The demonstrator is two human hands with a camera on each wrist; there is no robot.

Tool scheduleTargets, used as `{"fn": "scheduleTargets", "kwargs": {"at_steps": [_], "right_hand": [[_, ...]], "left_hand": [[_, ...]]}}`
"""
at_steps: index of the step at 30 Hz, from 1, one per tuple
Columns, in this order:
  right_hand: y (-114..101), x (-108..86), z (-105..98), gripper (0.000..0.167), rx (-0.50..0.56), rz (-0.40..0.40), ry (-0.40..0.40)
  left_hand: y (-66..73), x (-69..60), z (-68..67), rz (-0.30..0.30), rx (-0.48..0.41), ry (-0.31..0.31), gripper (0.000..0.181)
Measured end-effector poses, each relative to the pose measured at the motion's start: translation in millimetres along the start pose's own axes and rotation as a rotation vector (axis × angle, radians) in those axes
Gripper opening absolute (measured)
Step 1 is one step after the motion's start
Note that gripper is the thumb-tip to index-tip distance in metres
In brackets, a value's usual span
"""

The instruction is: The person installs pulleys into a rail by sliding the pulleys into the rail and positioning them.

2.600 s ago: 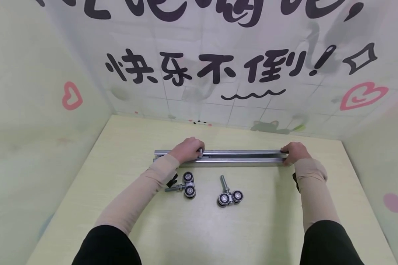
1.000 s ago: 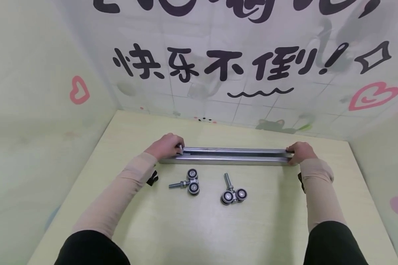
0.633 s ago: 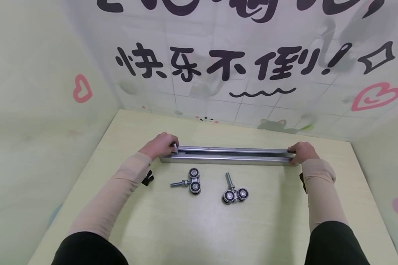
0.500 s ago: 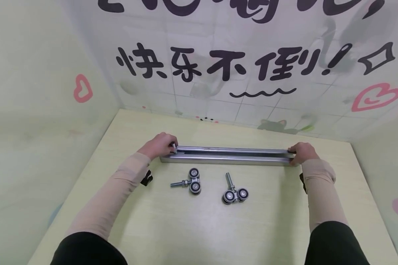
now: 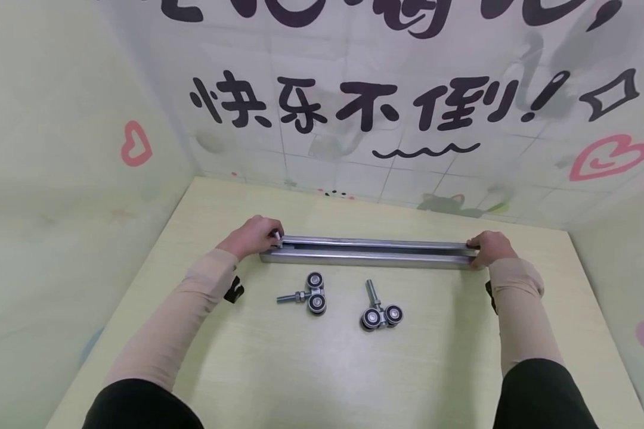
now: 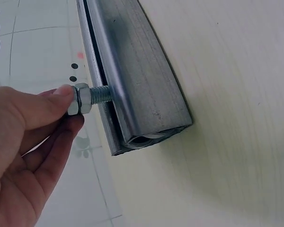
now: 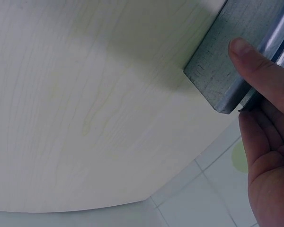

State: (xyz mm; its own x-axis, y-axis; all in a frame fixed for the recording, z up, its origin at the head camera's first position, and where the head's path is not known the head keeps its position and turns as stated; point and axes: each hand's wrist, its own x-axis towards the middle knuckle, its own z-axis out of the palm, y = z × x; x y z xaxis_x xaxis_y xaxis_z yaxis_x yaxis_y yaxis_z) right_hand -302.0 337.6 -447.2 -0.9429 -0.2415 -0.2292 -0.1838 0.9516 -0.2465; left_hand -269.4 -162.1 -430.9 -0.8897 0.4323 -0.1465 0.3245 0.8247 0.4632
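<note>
A metal rail (image 5: 370, 260) with a slot along its top lies lengthwise across the table. At its left end, my left hand (image 5: 253, 236) pinches a bolt. In the left wrist view the thumb and fingers of the left hand (image 6: 33, 127) grip the nuts on the threaded bolt (image 6: 101, 94), whose shaft enters the slot; whatever is inside the rail is hidden. My right hand (image 5: 491, 246) holds the rail's right end. The right wrist view shows the right hand (image 7: 270, 104) with its thumb on the side of the rail (image 7: 217, 71) and its fingers at the other side.
Two roller assemblies lie on the table (image 5: 322, 375) in front of the rail: the left roller (image 5: 316, 294) has its bolt pointing left, the right roller (image 5: 381, 316) has its bolt pointing away from me. A printed cloth (image 5: 322, 53) hangs behind the table.
My left hand has slid leftward along the rail with the bolt, from left of the middle to the left end. The right hand keeps its grip. The view has shifted slightly.
</note>
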Motion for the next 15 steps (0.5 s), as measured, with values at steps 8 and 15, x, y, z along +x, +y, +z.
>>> {"fn": "scheduleTargets", "kwargs": {"at_steps": [8,15], "right_hand": [[3.1,0.9,3.0,0.057,0.002,-0.007,0.012],[-1.9,-0.3,0.1,0.056,0.002,-0.008,0.013]], "left_hand": [[-13.5,-2.9,6.4,-0.011,-0.194,0.026,0.039],[-27.1,-0.9,15.3,-0.098,-0.152,-0.044,0.07]]}}
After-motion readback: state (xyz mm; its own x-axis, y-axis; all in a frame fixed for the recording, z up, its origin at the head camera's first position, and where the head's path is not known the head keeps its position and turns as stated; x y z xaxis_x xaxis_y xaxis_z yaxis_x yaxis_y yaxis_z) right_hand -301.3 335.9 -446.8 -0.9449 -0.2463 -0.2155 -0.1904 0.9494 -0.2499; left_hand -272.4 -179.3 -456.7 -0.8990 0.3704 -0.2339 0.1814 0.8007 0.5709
